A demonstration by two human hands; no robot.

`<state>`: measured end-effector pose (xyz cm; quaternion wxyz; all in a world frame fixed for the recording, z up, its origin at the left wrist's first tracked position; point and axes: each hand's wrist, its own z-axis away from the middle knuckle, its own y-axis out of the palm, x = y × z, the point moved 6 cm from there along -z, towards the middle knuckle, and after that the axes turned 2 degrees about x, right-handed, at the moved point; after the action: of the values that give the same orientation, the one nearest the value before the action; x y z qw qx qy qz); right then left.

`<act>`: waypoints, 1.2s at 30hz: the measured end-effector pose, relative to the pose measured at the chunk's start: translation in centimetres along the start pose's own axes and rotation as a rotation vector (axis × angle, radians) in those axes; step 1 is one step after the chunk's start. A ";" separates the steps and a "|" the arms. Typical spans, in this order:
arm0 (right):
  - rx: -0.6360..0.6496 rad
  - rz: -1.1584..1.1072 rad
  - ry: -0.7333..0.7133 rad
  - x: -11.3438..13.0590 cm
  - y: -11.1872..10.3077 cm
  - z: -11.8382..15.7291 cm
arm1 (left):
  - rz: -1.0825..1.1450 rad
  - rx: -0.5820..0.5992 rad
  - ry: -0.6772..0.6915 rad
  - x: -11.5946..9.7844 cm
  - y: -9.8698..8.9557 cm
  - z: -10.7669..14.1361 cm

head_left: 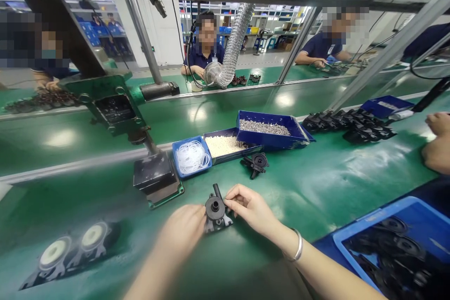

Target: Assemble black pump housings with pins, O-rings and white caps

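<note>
A black plastic pump housing with a round face, a central stub and a side spout lies before me on the green bench. My left hand, smeared by motion, has its fingertips closed at the housing's left edge. At the right edge, just below the spout, the thumb and forefinger of my right hand are pinched against it; a silver bangle is on that wrist. Behind it lies a second black housing. Two housings with pale round inserts sit at the left front.
Blue trays hold clear rings, cream-coloured small parts and metal screws or pins. A press stands left. Black parts line the back right; a blue crate is at right front, near another person's arm. People sit opposite.
</note>
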<state>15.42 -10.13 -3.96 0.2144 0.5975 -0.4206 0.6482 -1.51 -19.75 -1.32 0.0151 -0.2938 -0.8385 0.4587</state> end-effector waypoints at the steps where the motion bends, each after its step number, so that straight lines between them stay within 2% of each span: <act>1: -0.003 0.071 -0.067 0.3 -0.1 0.2 | -0.050 -0.009 0.044 -0.2 0.0 0.1; 5: 0.073 0.405 -0.422 1.5 0.4 1.4 | -0.154 -0.017 0.127 -0.7 0.1 0.4; 7: 0.096 0.480 -0.503 1.5 0.6 1.8 | -0.158 -0.014 0.131 -0.8 0.2 0.4; 11: -0.013 0.434 -0.456 1.3 0.1 1.8 | -0.126 -0.015 0.109 -0.8 0.5 0.5; 17: 0.096 0.705 -0.572 2.0 1.0 2.5 | -0.106 -0.028 0.129 -0.9 0.6 0.7; 21: 0.062 0.735 -0.588 1.9 0.8 2.9 | -0.092 -0.050 0.129 -0.9 0.5 0.4; 26: -0.005 0.676 -0.513 1.0 1.0 2.8 | -0.082 -0.071 0.131 -1.0 0.0 0.0; 30: -0.026 0.582 -0.441 0.4 0.9 2.7 | 0.016 -0.026 -0.009 -0.5 0.1 0.1; 33: 0.040 0.552 -0.394 0.1 1.3 2.6 | 0.167 0.035 -0.171 0.0 1.2 0.5; 36: 0.115 0.549 -0.380 -0.1 1.8 2.4 | 0.263 0.098 -0.276 0.3 2.6 0.8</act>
<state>15.46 -13.08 -4.73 -0.0845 0.5831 -0.5608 0.5817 -0.76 -19.10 -3.86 -0.1457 -0.3340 -0.7636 0.5330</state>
